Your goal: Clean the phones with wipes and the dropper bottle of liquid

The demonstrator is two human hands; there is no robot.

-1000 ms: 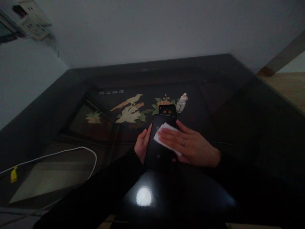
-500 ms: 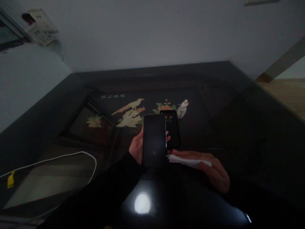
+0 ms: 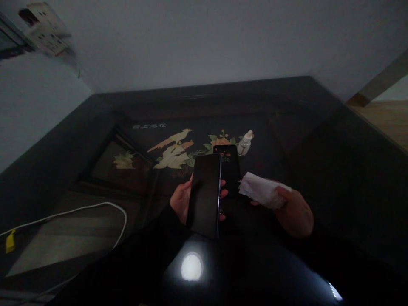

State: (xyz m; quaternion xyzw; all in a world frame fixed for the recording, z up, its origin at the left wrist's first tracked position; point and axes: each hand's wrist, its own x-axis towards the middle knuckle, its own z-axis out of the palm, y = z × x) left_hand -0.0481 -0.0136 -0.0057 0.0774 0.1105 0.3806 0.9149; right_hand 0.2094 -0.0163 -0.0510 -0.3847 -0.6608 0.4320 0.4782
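Note:
My left hand [image 3: 180,201] is wrapped round a dark smartphone [image 3: 204,197], thumb along one edge and fingertips showing past the other. The phone's screen is black and faces up toward me. To its right, my right hand [image 3: 295,211] grips a folded white tissue [image 3: 261,189] with the thumb on top, apart from the phone. Partly hidden behind the phone lies a black phone case [image 3: 231,168] with camera cutouts at its top. A small clear dropper bottle [image 3: 245,144] with a white top stands just beyond the case.
The glossy black table [image 3: 197,104] carries a bird-and-flower picture [image 3: 174,156] and meets a pale wall. A white cable [image 3: 79,209] with a yellow tag [image 3: 10,241] curves along the left. Power sockets [image 3: 47,38] are on the wall, upper left.
My right hand has moved right and away from the phone, turning so the tissue's broad face shows. The phone has tilted slightly in my left hand, its lower end shifting toward me.

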